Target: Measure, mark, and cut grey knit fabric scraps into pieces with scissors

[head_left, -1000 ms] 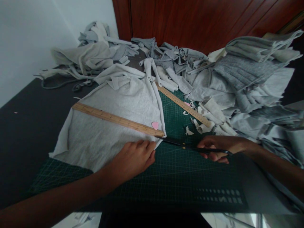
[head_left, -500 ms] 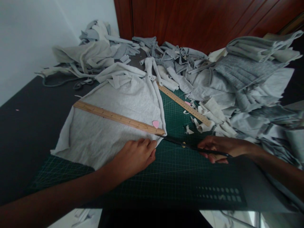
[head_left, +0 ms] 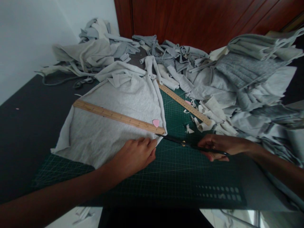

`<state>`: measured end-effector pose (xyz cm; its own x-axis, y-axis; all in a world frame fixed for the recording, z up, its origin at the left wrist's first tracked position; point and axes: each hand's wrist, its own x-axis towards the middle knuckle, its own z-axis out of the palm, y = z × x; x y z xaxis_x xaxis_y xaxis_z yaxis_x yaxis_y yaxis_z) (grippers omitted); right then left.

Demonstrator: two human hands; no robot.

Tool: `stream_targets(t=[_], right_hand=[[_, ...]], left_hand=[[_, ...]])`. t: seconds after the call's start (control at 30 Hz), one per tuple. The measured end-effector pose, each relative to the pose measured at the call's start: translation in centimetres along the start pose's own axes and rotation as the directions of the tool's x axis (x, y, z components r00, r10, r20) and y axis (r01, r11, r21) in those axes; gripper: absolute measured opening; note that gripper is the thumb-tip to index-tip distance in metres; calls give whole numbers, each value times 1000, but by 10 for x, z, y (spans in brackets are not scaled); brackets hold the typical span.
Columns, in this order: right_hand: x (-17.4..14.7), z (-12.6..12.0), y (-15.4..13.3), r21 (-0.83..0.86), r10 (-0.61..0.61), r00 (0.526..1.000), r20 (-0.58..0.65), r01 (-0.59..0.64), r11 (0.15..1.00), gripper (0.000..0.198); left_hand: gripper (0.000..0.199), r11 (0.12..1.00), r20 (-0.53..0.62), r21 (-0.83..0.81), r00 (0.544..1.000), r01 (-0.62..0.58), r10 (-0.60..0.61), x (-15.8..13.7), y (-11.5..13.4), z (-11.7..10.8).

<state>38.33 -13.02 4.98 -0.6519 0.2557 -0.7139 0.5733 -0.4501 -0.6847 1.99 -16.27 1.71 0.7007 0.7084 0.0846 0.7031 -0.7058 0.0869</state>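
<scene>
A pale grey piece of knit fabric [head_left: 95, 139] lies over a green cutting mat [head_left: 175, 177]. Across it rests a wooden ruler [head_left: 118, 117], with a pink chip of tailor's chalk [head_left: 156, 123] at its right end. My left hand [head_left: 137, 153] pinches the fabric's right edge just below the ruler. In my right hand [head_left: 218, 147] are black scissors [head_left: 182, 143], their handles wrapped by my fingers. The blades point left, and their tips meet the fabric edge near the ruler's end.
A second wooden ruler [head_left: 185, 103] lies slanted on the mat, beside small cream scraps [head_left: 189, 129]. Heaps of grey fabric [head_left: 204, 85] fill the back and right side. More cloth [head_left: 85, 53] is piled at the back left, against a white wall.
Hardly anything differs. The scissors and my right hand have shifted very slightly, while my left hand stays on the fabric edge.
</scene>
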Motion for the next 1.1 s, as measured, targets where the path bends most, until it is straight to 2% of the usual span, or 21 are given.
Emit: stream_targets(t=[0.17,0.33,0.5,0.7,0.87,1.1], right_hand=[[-4,-6,-3,-5,-56,998,23,56,998,57],[-4,-7,-7,-18,6,999,32,-5,1000,54],[4,-7,-7,-25,-15,998,55,17,1000,57],[14,-2,-30,-76,-30,996,83,36,996,66],[20,0,-42,-157,-32,997,70,42,987,66],[23,1,-51,-226,-32,996,84,51,973,68]], left_hand=[[1,1000,-35,26,999,-14,15,0,0,1],[3,998,-87,51,995,-34,38,-2,1,2],[8,997,-135,52,989,-54,60,-3,0,2],[13,998,-101,32,993,-52,55,-2,-1,0],[12,999,-37,17,999,-38,39,-3,-1,-1],[11,999,-61,11,998,-30,31,-2,0,-1]])
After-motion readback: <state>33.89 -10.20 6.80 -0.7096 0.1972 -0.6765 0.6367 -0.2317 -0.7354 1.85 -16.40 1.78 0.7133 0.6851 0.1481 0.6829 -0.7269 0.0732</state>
